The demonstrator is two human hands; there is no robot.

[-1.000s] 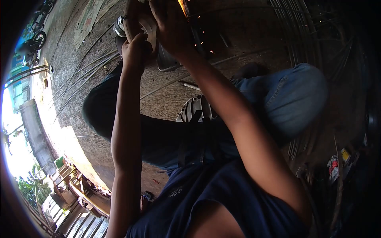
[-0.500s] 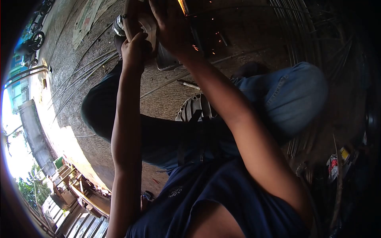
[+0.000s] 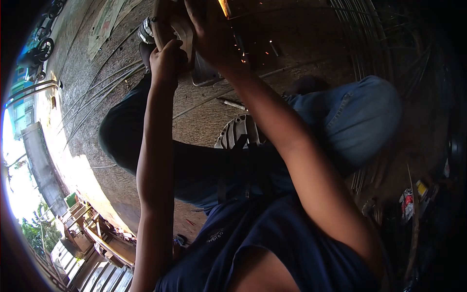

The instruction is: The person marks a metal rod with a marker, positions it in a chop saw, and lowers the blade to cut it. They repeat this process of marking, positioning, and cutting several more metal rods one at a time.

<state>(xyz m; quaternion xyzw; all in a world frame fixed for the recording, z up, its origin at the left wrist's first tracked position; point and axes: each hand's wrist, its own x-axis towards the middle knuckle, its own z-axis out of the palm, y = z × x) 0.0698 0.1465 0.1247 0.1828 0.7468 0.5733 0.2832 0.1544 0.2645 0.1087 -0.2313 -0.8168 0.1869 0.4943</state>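
Left grip (image 3: 168, 57) around the curved handle (image 3: 159, 29)

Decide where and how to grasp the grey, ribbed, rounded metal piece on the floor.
Grip the grey, ribbed, rounded metal piece by its curved outer rim, probably best from above and the picture's left. The rim is exposed there, while the dark trouser leg hides its near edge and the bare right forearm passes close on the other side.

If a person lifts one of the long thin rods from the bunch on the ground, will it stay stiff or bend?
The rods look very thin for their length, so one held by its end would probably sag or spring a little. They lie close side by side, so neighbouring ones may shift too.
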